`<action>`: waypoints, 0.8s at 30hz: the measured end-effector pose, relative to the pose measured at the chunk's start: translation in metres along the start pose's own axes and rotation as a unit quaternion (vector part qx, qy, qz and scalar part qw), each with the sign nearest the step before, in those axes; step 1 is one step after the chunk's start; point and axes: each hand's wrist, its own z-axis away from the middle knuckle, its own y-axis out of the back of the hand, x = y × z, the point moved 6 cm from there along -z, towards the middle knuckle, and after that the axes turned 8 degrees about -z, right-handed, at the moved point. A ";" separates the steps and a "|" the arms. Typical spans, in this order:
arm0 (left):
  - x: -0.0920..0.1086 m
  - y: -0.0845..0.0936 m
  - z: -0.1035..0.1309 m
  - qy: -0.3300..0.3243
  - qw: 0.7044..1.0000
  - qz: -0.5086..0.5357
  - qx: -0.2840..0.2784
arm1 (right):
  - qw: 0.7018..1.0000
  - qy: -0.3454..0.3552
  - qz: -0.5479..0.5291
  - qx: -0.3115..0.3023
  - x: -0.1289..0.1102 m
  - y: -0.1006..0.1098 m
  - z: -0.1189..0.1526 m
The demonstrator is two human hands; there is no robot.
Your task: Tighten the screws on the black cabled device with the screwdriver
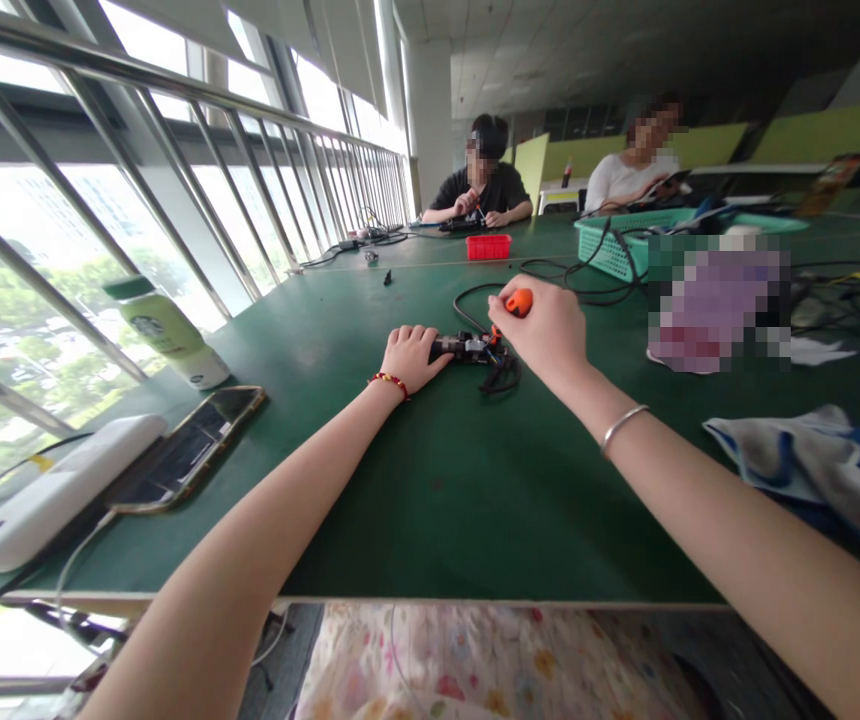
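Observation:
My left hand (409,358) rests at the near left end of a dark, elongated device (469,347), its fingers closed over that end and pressing it to the table. The device lies on its side with inner parts and thin wires showing. A bundle of black wire (503,372) hangs from its right end. My right hand (550,322) grips a screwdriver by its orange handle (520,303), above the right end of the device. The screwdriver points down; its tip is too small to make out against the wires.
Leftward are a green-capped bottle (169,332), a phone (191,450) and a white power strip (62,495). A red basket (488,247) stands ahead; a green basket (610,250) with cables is to the right, near cloth gloves (812,460). Two people sit across the table.

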 end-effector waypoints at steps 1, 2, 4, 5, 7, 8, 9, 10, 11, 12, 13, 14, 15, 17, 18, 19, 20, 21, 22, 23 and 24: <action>0.000 0.000 0.000 0.000 1.000 0.001 0.002 | 1.000 0.018 -0.001 -0.018 -0.003 -0.002 -0.004; 0.000 0.000 0.000 0.001 1.000 0.001 0.003 | 0.999 0.037 -0.010 -0.034 -0.005 -0.004 -0.007; 0.000 0.000 0.000 0.003 1.000 0.000 -0.001 | 0.994 0.075 -0.060 -0.057 -0.005 -0.006 -0.009; 0.000 0.001 0.000 0.004 1.000 -0.001 -0.004 | 0.991 0.084 -0.089 -0.061 -0.003 -0.006 -0.008; 0.000 0.001 0.000 0.004 1.000 -0.002 -0.008 | 0.989 0.078 -0.116 -0.044 0.007 -0.002 -0.003; 0.000 0.001 0.000 0.003 1.000 -0.001 -0.007 | 0.990 0.063 -0.125 -0.025 0.013 0.002 0.000; 0.000 0.001 0.000 0.003 1.000 0.000 -0.006 | 0.990 0.049 -0.135 -0.006 0.019 0.005 0.005; 0.000 0.001 0.000 0.003 1.000 0.001 -0.005 | 0.989 0.040 -0.143 0.007 0.024 0.008 0.009; 0.000 0.001 0.000 0.002 1.000 0.001 -0.003 | 0.988 0.037 -0.147 0.011 0.028 0.010 0.013; 0.000 0.001 0.000 0.002 1.000 0.001 -0.003 | 0.989 0.038 -0.145 0.008 0.030 0.012 0.015; 0.000 0.001 0.000 0.002 1.000 0.000 -0.003 | 0.989 0.030 -0.141 0.018 0.033 0.014 0.017; 0.000 0.001 0.000 0.002 1.000 -0.001 -0.003 | 0.990 0.019 -0.141 0.025 0.036 0.016 0.017; 0.000 0.001 0.000 0.002 1.000 -0.002 -0.004 | 0.990 0.011 -0.138 0.029 0.039 0.018 0.017; 0.000 0.001 0.001 0.004 1.000 -0.003 -0.007 | 0.992 0.002 -0.125 0.032 0.041 0.019 0.014; 0.000 0.001 0.001 0.005 1.000 -0.003 -0.008 | 0.993 0.003 -0.115 0.033 0.042 0.020 0.013; 0.000 0.001 0.001 0.006 1.000 -0.003 -0.009 | 0.994 0.006 -0.102 0.037 0.041 0.021 0.012; 0.000 0.001 0.001 0.006 1.000 -0.004 -0.010 | 0.995 0.011 -0.088 0.042 0.041 0.023 0.012; 0.000 0.001 0.001 0.006 1.000 -0.004 -0.011 | 0.996 0.015 -0.074 0.049 0.040 0.024 0.011; 0.000 0.001 0.001 0.005 1.000 -0.003 -0.011 | 0.996 0.019 -0.061 0.055 0.039 0.026 0.012; 0.000 0.001 0.001 0.004 1.000 -0.002 -0.010 | 0.997 0.023 -0.050 0.058 0.037 0.027 0.012; 0.000 0.001 0.001 0.004 1.000 0.000 -0.009 | 0.997 0.027 -0.042 0.058 0.036 0.027 0.012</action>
